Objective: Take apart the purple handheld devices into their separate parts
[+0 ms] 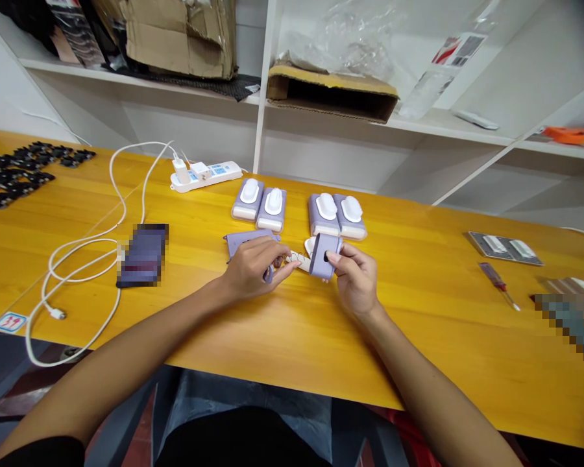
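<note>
My right hand [355, 275] grips a lavender plastic casing [325, 256] with a dark round opening, its thumb beside the opening. A white part [300, 261] with thin dark lines shows between the casing and my left hand [255, 266]. The fingers of that hand are closed in a pinch at the white part's left end; exactly what they hold is hidden. Under them a small curved lavender piece [268, 275] shows. Behind my left hand lies a larger lavender shell [241, 242], partly covered. A white rounded piece [310, 245] peeks out behind the casing.
Two pairs of lavender units with white oval tops [274, 202] [326, 207] stand behind my hands. At left are a phone [143, 256], white cable [51, 275], power strip [219, 171] and black parts [14, 172]. A screwdriver [499, 283] lies right, below shelving [321, 155].
</note>
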The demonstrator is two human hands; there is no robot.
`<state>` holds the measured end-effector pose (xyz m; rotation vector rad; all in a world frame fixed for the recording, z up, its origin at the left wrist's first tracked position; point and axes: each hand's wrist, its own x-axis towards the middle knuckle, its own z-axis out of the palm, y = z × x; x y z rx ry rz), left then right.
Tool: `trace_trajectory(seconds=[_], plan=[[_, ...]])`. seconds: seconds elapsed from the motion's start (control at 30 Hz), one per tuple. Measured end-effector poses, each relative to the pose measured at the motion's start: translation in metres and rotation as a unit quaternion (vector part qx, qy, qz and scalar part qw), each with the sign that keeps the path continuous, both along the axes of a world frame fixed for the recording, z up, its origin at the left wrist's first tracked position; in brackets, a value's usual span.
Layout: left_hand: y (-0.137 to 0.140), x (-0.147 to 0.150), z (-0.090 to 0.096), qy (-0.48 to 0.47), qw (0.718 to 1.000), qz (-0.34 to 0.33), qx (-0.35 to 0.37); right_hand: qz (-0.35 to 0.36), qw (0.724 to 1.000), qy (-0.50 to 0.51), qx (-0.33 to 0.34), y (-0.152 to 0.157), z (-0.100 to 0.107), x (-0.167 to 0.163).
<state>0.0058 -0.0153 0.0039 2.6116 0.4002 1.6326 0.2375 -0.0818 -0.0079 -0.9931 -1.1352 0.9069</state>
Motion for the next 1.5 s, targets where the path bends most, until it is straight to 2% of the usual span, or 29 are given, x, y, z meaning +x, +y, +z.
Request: trace_trajectory(seconds=[0.2, 0.6, 0.83, 0.93, 1.03, 1.17, 1.27, 1.33, 1.43, 1.5], plan=[[-0.001, 0.002, 0.001, -0.013, 1.000, -0.003, 0.023, -0.010, 1.000, -0.004, -0.009, 0.001, 0.000, 0.004], [-0.003, 0.002, -0.001, 0.007, 1.000, 0.007, 0.023, -0.034, 0.999, 0.017, -0.002, 0.006, -0.002, 0.008], [-0.006, 0.004, -0.001, 0.014, 1.000, 0.014, 0.017, -0.021, 1.000, 0.001, -0.009, 0.008, 0.003, 0.010], [-0.003, 0.000, 0.001, -0.007, 1.000, 0.014, 0.010, -0.014, 0.999, 0.038, -0.020, 0.012, 0.011, 0.026], [0.007, -0.008, 0.003, -0.029, 0.999, 0.025, -0.002, -0.026, 0.997, 0.073, -0.007, 0.020, 0.019, 0.058], [0.018, -0.014, 0.003, -0.035, 0.998, 0.056, -0.004, -0.130, 0.988, 0.084, 0.015, 0.032, 0.019, 0.095], [0.020, -0.012, -0.001, -0.020, 0.998, 0.051, -0.005, -0.186, 0.982, 0.002, 0.015, 0.035, 0.012, 0.103], [0.018, -0.011, -0.003, -0.014, 0.999, 0.045, 0.000, -0.217, 0.966, -0.141, 0.000, 0.033, 0.009, 0.103], [0.017, -0.009, -0.003, -0.010, 0.999, 0.038, 0.004, -0.243, 0.896, -0.370, -0.037, 0.028, 0.009, 0.098], [0.017, -0.010, -0.003, -0.011, 0.999, 0.040, 0.000, -0.239, 0.857, -0.452, -0.064, 0.027, 0.010, 0.096]])
